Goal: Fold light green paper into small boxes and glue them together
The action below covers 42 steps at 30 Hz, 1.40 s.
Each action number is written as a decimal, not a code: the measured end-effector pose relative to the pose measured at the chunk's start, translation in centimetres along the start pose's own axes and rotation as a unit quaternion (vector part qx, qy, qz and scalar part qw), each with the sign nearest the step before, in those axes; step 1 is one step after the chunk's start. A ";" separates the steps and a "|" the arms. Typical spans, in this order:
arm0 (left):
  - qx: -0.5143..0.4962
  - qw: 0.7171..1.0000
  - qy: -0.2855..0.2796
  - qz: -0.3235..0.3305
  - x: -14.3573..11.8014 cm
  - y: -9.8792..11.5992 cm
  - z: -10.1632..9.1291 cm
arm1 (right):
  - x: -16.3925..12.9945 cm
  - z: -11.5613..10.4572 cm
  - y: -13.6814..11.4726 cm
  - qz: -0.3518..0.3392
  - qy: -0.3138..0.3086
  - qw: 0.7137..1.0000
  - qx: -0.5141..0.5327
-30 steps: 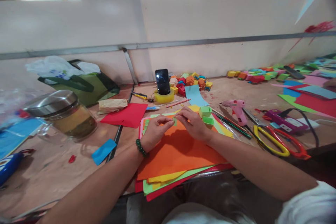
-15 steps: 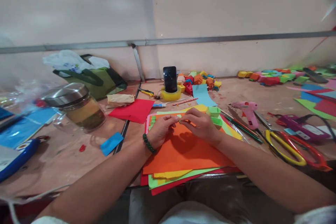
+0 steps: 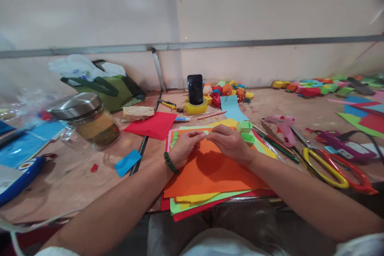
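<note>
Very little has shifted since half a second ago: the right hand (image 3: pixel 229 142) has its fingers bunched a touch more tightly, while the left hand (image 3: pixel 186 146) and the things around look to be where they were. From where I stand, both hands are pinching, thumb against fingers, and a small green paper (image 3: pixel 206 132) seems caught between them. It sits right where the fingertips meet, at the far end of the hands and above the upper part of an orange sheet (image 3: pixel 207 172), so neither hand is clearly nearer. Too little of it shows to tell which way its long side runs; the fingers hide most of it.

Just beyond the right hand stand two green boxes (image 3: pixel 245 127), close beside it; I can't tell if the hand touches the nearer one. More green pieces (image 3: pixel 174 138) lie just past the left hand. Pencils (image 3: pixel 277 144) lie off to the right, then a pink glue gun (image 3: pixel 282 125) and scissors (image 3: pixel 327 168). Straight ahead, well clear of the fingers, a phone (image 3: pixel 195 89) stands upright in a tape roll (image 3: pixel 196 107).
</note>
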<state>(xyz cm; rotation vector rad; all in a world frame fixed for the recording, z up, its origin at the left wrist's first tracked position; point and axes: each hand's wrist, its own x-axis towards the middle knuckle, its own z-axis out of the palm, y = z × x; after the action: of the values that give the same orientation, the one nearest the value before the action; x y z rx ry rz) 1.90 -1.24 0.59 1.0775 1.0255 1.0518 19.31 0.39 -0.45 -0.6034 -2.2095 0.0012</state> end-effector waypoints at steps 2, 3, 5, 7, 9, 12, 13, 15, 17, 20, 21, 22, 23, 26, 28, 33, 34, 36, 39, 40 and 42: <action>0.033 0.999 0.009 0.041 0.2 -0.1 -0.1 | 0.0 0.0 0.2 0.016 0.025 0.999 0.038; 0.047 0.997 0.014 0.059 0.3 -0.1 -0.2 | 0.0 0.1 0.3 0.028 0.042 0.997 0.054; 0.086 0.991 0.022 0.103 0.3 -0.1 -0.2 | 0.0 0.1 0.5 0.052 0.067 0.994 0.073; 0.151 0.976 0.027 0.155 0.2 0.0 -0.1 | 0.1 0.1 0.6 0.069 0.069 0.992 0.076; 0.236 0.948 0.028 0.211 0.1 0.0 -0.1 | 0.1 0.2 0.7 0.080 0.059 0.992 0.081; 0.312 0.915 0.021 0.254 -0.1 0.0 0.0 | 0.1 0.4 0.8 0.099 0.047 0.989 0.097; 0.319 0.911 0.020 0.259 -0.1 -0.1 0.0 | 0.1 0.4 0.7 0.104 0.045 0.988 0.102; 0.318 0.911 0.020 0.264 -0.1 -0.2 -0.1 | 0.2 0.3 0.6 0.107 0.049 0.987 0.107; 0.316 0.910 0.021 0.268 0.0 -0.4 -0.2 | 0.2 0.2 0.6 0.109 0.059 0.986 0.108; 0.332 0.902 0.015 0.275 0.4 -0.8 -0.4 | 0.2 0.2 0.9 0.121 0.058 0.985 0.112; 0.338 0.900 0.012 0.276 0.6 -0.9 -0.5 | 0.2 0.2 1.1 0.127 0.053 0.984 0.116; 0.342 0.898 0.008 0.276 0.7 -1.0 -0.6 | 0.2 0.3 1.2 0.133 0.048 0.982 0.121; 0.346 0.897 0.005 0.275 0.8 -1.0 -0.7 | 0.2 0.4 1.3 0.139 0.043 0.981 0.127; 0.355 0.894 -0.002 0.273 0.8 -1.0 -0.8 | 0.2 0.6 1.6 0.156 0.028 0.977 0.144; 0.357 0.892 -0.005 0.276 0.7 -0.9 -0.8 | 0.2 0.7 1.7 0.165 0.020 0.974 0.153; 0.338 0.901 0.004 0.270 0.7 -1.0 -0.7 | 0.2 0.8 1.6 0.142 0.022 0.978 0.153; 0.331 0.905 0.007 0.266 0.8 -1.0 -0.7 | 0.2 0.7 1.5 0.141 0.027 0.978 0.151; 0.310 0.915 0.010 0.257 0.8 -0.9 -0.8 | 0.2 0.6 1.2 0.138 0.038 0.979 0.146; 0.272 0.933 -0.003 0.235 0.7 -0.6 -0.7 | 0.1 0.5 0.9 0.103 0.034 0.986 0.128; 0.256 0.940 -0.012 0.226 0.6 -0.4 -0.7 | 0.0 0.5 0.9 0.085 0.029 0.989 0.116; 0.227 0.952 -0.029 0.202 0.4 0.0 -0.6 | 0.0 0.4 1.0 0.056 0.024 0.994 0.088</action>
<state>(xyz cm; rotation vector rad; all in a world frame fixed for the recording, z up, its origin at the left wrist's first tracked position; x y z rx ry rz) 1.35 -0.74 0.41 1.7393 1.0514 1.1224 19.46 1.33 -0.90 -0.6205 -2.1003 0.2343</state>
